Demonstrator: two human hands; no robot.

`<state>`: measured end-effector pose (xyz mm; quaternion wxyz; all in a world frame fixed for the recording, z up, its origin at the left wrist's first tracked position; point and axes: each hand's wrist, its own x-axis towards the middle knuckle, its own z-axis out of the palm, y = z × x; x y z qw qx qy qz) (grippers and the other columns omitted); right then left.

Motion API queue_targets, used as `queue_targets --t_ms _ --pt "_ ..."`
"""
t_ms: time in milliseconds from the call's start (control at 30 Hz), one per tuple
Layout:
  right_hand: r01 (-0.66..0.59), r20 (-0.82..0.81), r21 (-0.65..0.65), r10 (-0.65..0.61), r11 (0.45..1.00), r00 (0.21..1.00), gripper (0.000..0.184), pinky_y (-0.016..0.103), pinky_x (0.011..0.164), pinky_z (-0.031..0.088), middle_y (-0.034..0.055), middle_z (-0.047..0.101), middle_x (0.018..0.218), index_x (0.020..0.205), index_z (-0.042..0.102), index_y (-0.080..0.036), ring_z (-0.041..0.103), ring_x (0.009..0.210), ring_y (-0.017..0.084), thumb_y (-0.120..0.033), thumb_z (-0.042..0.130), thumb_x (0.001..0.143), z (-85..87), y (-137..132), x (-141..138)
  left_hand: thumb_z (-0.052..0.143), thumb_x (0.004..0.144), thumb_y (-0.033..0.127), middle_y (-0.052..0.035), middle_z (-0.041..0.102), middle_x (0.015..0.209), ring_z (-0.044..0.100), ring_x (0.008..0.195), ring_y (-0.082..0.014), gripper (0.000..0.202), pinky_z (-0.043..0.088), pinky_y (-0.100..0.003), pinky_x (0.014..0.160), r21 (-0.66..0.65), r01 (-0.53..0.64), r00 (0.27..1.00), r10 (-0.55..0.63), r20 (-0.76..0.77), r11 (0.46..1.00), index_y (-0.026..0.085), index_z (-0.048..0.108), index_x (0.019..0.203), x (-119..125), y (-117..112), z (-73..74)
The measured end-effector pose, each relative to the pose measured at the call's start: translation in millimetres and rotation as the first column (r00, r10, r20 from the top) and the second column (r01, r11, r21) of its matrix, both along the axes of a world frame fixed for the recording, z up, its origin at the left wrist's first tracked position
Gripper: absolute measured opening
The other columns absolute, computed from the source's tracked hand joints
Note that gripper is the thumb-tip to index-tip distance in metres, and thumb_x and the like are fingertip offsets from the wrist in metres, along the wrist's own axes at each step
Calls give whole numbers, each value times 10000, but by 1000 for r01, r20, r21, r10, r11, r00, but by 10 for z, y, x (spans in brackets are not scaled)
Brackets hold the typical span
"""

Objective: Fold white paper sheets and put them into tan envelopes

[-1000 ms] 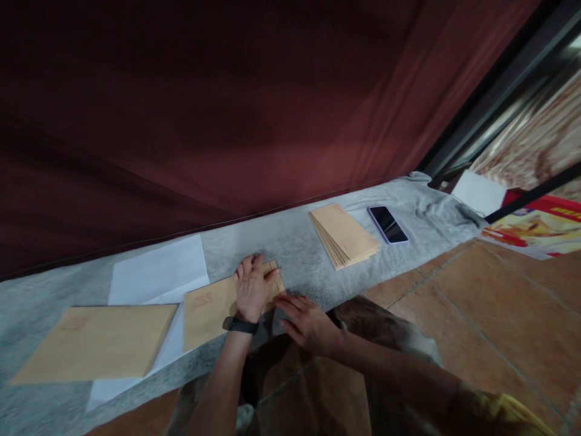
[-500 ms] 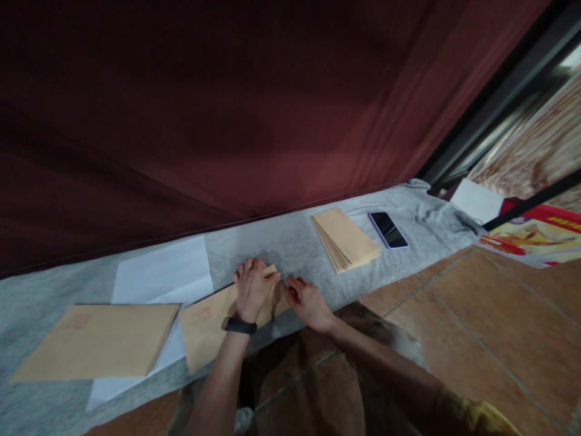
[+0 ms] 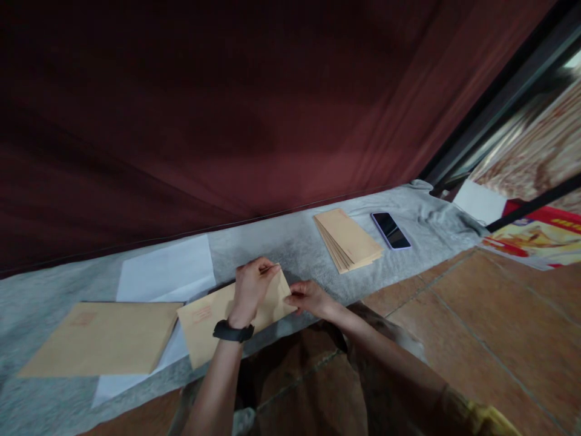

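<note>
A brown paper envelope (image 3: 206,330) with red print lies on the grey cloth in front of me. My left hand (image 3: 254,286), with a black band on its wrist, pinches the envelope's far corner at the right end. At the near corner of that same end, my right hand (image 3: 311,298) grips the edge between thumb and fingers. To the left rests a stack of larger-looking brown envelopes (image 3: 113,339), partly over white paper sheets (image 3: 167,269). A fanned pile of brown envelopes (image 3: 348,238) sits to the right of my hands.
A phone (image 3: 391,231) in a purple case lies right of the fanned pile. The grey cloth (image 3: 431,209) covers a narrow ledge against a dark red curtain (image 3: 254,121). Brown floor tiles (image 3: 476,327) and a colourful printed box (image 3: 540,236) are at the right.
The folded strip at the envelope's right end no longer stands up; that end now looks flat. My right hand has closed on its near corner, and my left hand has shifted to its far corner.
</note>
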<state>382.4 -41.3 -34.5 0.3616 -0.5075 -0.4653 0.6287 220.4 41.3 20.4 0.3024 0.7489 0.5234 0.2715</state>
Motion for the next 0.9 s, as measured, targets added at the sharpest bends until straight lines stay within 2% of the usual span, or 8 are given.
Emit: queue_targets --t_ms 100,167,300,400,500,567,733,900 --pt "36 -76 -18 -37 999 996 228 221 539 511 -33 625 663 756 704 -197 582 606 120 -421 738 735 49 -17 24 609 863 381 4 728 748 647 724 -163 217 461 -314 788 138 64 998 -63 -15 988 225 658 719 16 -59 168" --pt "94 -112 -20 -95 995 989 274 229 558 530 -26 636 675 765 716 -185 590 623 123 -449 763 712 89 -9 59 596 896 363 7 715 756 645 788 -175 220 426 -355 870 295 121 993 -113 -45 948 226 651 733 34 -125 303" --pt "309 -183 -9 -306 951 934 327 231 613 554 -10 666 726 832 720 -170 616 661 123 -444 813 678 204 10 207 567 944 318 6 706 812 628 850 -176 184 396 -386 928 572 188 981 -178 -75 798 227 649 806 77 -306 544" --pt "398 -275 -138 -421 907 864 372 252 633 571 53 726 839 943 698 -145 666 679 140 -475 743 777 327 -12 369 576 940 221 5 720 880 636 948 -172 97 386 -401 998 699 253 965 -221 -137 669 225 654 882 131 -465 596" --pt "245 -405 -349 -381 905 831 508 273 612 577 110 725 767 848 669 -109 686 641 162 -591 521 910 441 -47 504 559 930 129 -12 730 944 638 1026 -176 130 386 -409 1040 792 349 935 -242 -260 501 210 661 936 210 -608 487" --pt "197 -468 -379 -371 904 802 501 266 595 575 100 715 725 825 654 -121 682 608 159 -594 510 907 481 -65 550 546 924 112 -27 733 966 639 1045 -180 160 400 -407 1052 799 419 906 -252 -339 432 207 673 939 261 -680 353" --pt "316 -439 -320 -435 893 786 148 214 596 554 35 716 707 821 664 -151 674 599 128 -256 732 742 442 -110 546 567 897 110 -9 725 924 649 1019 -161 167 433 -395 1059 755 513 857 -293 -424 408 241 671 886 322 -795 39" --pt "343 -406 -324 -457 882 791 164 210 554 537 -3 695 653 751 641 -155 652 541 122 -133 762 642 399 -128 582 597 897 133 -14 743 977 639 1113 -155 116 390 -397 1125 752 549 832 -325 -450 364 227 665 896 334 -873 -97"
